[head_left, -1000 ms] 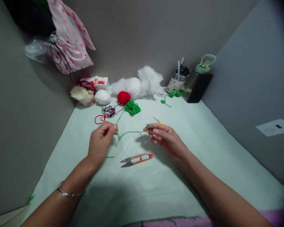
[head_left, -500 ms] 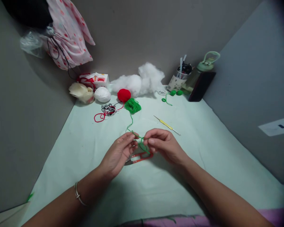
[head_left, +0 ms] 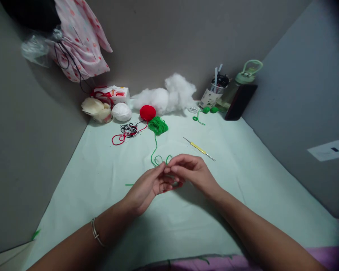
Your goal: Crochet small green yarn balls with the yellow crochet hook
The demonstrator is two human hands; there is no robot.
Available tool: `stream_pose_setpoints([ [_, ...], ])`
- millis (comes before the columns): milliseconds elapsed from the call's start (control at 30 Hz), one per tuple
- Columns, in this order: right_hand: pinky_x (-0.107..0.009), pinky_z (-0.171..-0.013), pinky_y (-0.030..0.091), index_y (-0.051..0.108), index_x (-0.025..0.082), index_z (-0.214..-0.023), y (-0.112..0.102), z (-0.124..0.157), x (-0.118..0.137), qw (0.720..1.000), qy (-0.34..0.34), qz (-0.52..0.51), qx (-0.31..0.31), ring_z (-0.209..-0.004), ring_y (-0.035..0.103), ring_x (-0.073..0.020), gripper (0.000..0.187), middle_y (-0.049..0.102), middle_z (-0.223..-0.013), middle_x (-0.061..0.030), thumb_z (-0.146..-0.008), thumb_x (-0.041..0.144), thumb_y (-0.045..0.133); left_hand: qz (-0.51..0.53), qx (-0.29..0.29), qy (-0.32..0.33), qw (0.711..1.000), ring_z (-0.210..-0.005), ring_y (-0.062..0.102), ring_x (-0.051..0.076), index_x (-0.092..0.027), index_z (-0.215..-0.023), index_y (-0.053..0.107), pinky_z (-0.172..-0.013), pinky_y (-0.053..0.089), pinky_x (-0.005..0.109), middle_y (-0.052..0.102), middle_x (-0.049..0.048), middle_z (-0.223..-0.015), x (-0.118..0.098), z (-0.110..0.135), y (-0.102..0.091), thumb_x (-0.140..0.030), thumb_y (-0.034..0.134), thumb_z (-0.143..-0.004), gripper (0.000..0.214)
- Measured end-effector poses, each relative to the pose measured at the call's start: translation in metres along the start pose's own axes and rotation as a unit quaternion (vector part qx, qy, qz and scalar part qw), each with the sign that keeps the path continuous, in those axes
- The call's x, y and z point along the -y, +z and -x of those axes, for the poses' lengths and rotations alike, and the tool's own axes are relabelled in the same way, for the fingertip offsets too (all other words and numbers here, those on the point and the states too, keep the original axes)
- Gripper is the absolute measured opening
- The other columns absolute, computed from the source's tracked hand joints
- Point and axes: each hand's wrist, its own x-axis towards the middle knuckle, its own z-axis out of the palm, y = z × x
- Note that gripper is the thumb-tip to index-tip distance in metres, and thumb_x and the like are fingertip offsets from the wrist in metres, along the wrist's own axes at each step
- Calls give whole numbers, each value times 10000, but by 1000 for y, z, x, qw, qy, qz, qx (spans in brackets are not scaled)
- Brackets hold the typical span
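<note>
My left hand and my right hand meet fingertip to fingertip over the pale green cloth. Both pinch a strand of green yarn that loops just beyond my fingers and runs back to a small green yarn bundle. The orange snips that lay under my hands are hidden by them. A yellow-handled crochet hook lies just beyond my right hand, untouched.
At the back stand a red yarn ball, a white ball, white stuffing, a tangle of red and black thread, a small box, a cup of tools and a green-lidded bottle. Grey walls close in on both sides.
My hands came together from about a hand's width apart and moved nearer to me, drawing the green strand into loops. They now cover the orange snips.
</note>
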Motion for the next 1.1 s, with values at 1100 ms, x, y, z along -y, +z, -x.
stream_pose_setpoints([
  [1100, -205, -494, 401, 749, 165, -795, -5, -5, -5, 989, 130, 32, 63, -503, 537, -63, 301, 718, -657, -2, -774, 426, 897, -261, -114, 165, 944, -752, 650, 187, -208, -909, 749, -769, 498, 302, 716, 9, -793, -17, 2, -6, -415, 750, -911, 207],
])
